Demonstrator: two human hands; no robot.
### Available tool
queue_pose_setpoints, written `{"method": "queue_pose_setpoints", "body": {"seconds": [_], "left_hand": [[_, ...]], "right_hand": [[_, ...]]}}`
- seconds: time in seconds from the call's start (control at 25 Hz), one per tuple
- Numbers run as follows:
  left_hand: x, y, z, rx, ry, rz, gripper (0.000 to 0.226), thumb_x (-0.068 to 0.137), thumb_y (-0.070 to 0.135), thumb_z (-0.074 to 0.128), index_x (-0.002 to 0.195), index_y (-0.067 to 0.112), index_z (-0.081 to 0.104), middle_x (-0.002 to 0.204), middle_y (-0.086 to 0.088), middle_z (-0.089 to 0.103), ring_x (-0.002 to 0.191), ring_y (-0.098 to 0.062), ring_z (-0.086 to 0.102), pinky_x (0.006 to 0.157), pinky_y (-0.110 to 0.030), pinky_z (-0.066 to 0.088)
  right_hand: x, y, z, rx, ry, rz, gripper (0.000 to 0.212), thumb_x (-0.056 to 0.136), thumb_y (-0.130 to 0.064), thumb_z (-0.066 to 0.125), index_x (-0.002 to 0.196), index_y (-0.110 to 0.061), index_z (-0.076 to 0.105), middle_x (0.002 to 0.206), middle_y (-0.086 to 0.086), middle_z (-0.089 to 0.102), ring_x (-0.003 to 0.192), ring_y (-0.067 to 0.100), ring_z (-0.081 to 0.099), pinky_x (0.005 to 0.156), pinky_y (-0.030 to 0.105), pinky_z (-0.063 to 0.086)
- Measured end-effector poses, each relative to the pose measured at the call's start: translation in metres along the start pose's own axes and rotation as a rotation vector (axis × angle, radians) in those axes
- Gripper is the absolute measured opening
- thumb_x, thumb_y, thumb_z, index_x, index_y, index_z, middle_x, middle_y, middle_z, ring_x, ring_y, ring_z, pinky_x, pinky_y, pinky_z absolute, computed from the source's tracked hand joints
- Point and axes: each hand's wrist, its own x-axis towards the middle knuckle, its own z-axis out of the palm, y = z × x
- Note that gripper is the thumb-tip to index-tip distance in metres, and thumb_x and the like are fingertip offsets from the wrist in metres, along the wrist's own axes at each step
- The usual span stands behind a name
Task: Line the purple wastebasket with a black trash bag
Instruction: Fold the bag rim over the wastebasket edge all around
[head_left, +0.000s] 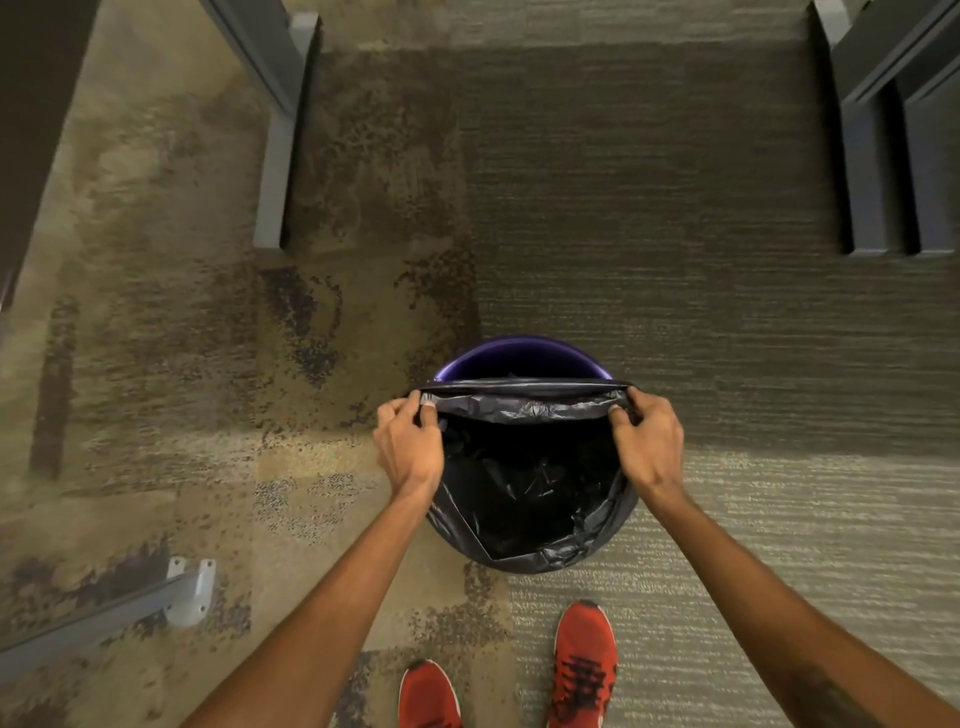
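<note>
Purple round plastic wastebasket (522, 353) stands half-lined. Our left hand (410, 441) and right hand (647, 441) pinch the crinkled black plastic trash bag (524, 493)'s far hem. Next, we judge, stretch it over the bare far rim.

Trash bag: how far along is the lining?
Done: the black trash bag sits inside the purple wastebasket, folded over the near rim. In hand: left hand and right hand stretch its mouth. Left: the far rim, bare purple.
</note>
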Motion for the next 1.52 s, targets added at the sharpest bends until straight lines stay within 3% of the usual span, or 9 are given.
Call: {"method": "queue_pose_setpoints", "body": {"seconds": [0.16,0.48,0.64,0.76,0.92,1.12,1.28,1.36,1.52], "left_hand": [[0.001,0.004,0.011,0.247,-0.091,0.205,0.049,0.102,0.026,0.049,0.15,0.027,0.041,0.152,0.0,0.045,0.131,-0.025,0.046,0.109,-0.053,0.03],[0.017,0.009,0.017,0.469,-0.091,0.396,0.05,0.102,0.031,0.045,0.15,0.025,0.036,0.149,-0.002,0.047,0.124,-0.032,0.052,0.099,-0.054,0.039],[0.021,0.012,0.016,0.548,-0.134,0.415,0.055,0.1,0.037,0.047,0.152,0.027,0.033,0.147,-0.003,0.046,0.121,-0.032,0.052,0.097,-0.053,0.039],[0.027,0.015,0.017,0.551,-0.137,0.444,0.055,0.098,0.04,0.048,0.149,0.026,0.037,0.14,-0.006,0.05,0.117,-0.032,0.054,0.096,-0.05,0.04],[0.042,0.023,0.015,0.627,-0.237,0.375,0.054,0.097,0.053,0.042,0.147,0.032,0.038,0.128,-0.01,0.054,0.117,-0.036,0.053,0.096,-0.051,0.037],[0.054,0.038,0.019,0.558,-0.345,0.242,0.062,0.097,0.066,0.028,0.134,0.023,0.054,0.132,-0.016,0.056,0.125,-0.038,0.05,0.102,-0.056,0.034],[0.062,0.05,0.018,0.467,-0.396,0.067,0.073,0.096,0.07,0.019,0.118,0.018,0.066,0.129,-0.016,0.063,0.121,-0.036,0.056,0.104,-0.049,0.041],[0.061,0.05,0.014,0.427,-0.447,0.006,0.076,0.097,0.069,0.018,0.127,0.016,0.063,0.136,-0.016,0.061,0.126,-0.035,0.054,0.104,-0.043,0.04],[0.048,0.032,-0.002,0.116,-0.444,-0.047,0.069,0.099,0.065,0.024,0.148,0.021,0.045,0.155,-0.008,0.044,0.144,-0.03,0.038,0.119,-0.046,0.027]], "right_hand": [[0.003,-0.004,0.005,-0.083,-0.029,-0.129,0.042,0.095,-0.016,0.061,0.134,-0.008,0.05,0.13,0.012,0.062,0.118,0.029,0.06,0.092,0.03,0.042],[0.027,-0.012,0.006,-0.379,-0.09,-0.295,0.04,0.098,-0.037,0.049,0.135,-0.022,0.046,0.118,0.012,0.058,0.098,0.036,0.065,0.076,0.043,0.05],[0.043,-0.017,0.003,-0.422,-0.175,-0.252,0.048,0.095,-0.048,0.044,0.14,-0.03,0.048,0.122,0.013,0.062,0.107,0.041,0.063,0.085,0.047,0.05],[0.056,-0.019,0.006,-0.281,-0.219,-0.194,0.049,0.094,-0.046,0.048,0.137,-0.023,0.057,0.126,0.016,0.061,0.116,0.039,0.06,0.093,0.042,0.046],[0.066,-0.024,0.014,-0.204,-0.293,-0.141,0.046,0.092,-0.052,0.046,0.126,-0.026,0.065,0.125,0.014,0.066,0.114,0.038,0.06,0.092,0.042,0.047],[0.067,-0.029,0.019,-0.118,-0.26,-0.093,0.045,0.09,-0.051,0.052,0.13,-0.029,0.054,0.124,0.013,0.067,0.113,0.038,0.062,0.088,0.04,0.047],[0.065,-0.024,0.021,-0.107,-0.288,-0.107,0.054,0.087,-0.064,0.039,0.128,-0.035,0.059,0.128,0.009,0.066,0.117,0.036,0.061,0.092,0.042,0.047],[0.067,-0.023,0.022,-0.084,-0.333,-0.06,0.062,0.087,-0.071,0.035,0.125,-0.032,0.064,0.13,0.007,0.066,0.12,0.034,0.06,0.096,0.043,0.046],[0.056,-0.013,0.01,-0.021,-0.333,-0.013,0.063,0.091,-0.07,0.04,0.13,-0.026,0.06,0.131,0.006,0.064,0.122,0.031,0.059,0.101,0.044,0.046]]}}
